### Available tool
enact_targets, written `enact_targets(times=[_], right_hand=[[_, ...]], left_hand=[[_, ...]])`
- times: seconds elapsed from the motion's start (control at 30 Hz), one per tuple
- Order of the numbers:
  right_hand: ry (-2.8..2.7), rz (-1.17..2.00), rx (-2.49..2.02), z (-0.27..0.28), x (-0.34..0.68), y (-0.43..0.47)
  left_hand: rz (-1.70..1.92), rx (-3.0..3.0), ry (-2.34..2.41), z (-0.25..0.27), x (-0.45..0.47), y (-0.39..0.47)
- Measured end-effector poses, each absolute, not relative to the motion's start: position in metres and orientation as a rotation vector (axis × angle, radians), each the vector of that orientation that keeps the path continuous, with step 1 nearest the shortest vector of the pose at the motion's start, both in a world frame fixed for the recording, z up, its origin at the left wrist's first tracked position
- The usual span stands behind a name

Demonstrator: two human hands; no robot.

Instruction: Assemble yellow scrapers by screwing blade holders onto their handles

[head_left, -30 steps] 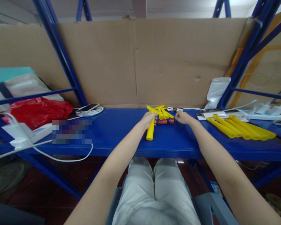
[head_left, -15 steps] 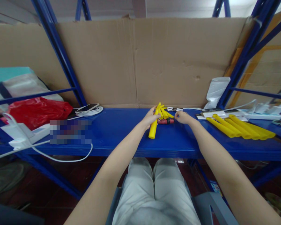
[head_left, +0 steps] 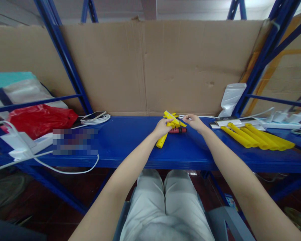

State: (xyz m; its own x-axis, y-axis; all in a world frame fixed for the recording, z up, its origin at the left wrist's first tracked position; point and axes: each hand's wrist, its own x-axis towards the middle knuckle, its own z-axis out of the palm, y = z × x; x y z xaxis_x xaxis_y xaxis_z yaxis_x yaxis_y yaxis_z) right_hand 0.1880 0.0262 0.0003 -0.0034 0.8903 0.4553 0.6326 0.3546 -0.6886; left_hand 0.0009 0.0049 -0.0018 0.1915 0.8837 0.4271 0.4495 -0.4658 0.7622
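Tube [head_left: 161, 142] is seemingly steadied in closed left fingers [head_left: 167, 127]; right fingers [head_left: 186, 120] are curled, contents unclear; precision seems needed next.

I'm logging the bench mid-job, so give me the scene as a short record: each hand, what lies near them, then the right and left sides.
Left hand: grips a yellow tubular piece
Right hand: fingertips drawn together; whether they hold anything is unclear
Near the hands: small yellow pieces, a red-and-black object
Right side: yellow tubes lying side by side, a white power strip
Left side: a phone, a red bag
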Motion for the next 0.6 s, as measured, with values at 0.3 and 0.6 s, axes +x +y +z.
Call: enact_targets(times=[0.3,0.6], right_hand=[[-1.742,0.476,-1.269,-0.001,0.174,0.021],[-1.788,0.496,-1.279,-0.002,0.176,0.022]], left_hand=[[1.189,2.114,1.053,-0.005,0.003,0.007],[1.183,2.108,1.035,-0.006,0.002,0.008]])
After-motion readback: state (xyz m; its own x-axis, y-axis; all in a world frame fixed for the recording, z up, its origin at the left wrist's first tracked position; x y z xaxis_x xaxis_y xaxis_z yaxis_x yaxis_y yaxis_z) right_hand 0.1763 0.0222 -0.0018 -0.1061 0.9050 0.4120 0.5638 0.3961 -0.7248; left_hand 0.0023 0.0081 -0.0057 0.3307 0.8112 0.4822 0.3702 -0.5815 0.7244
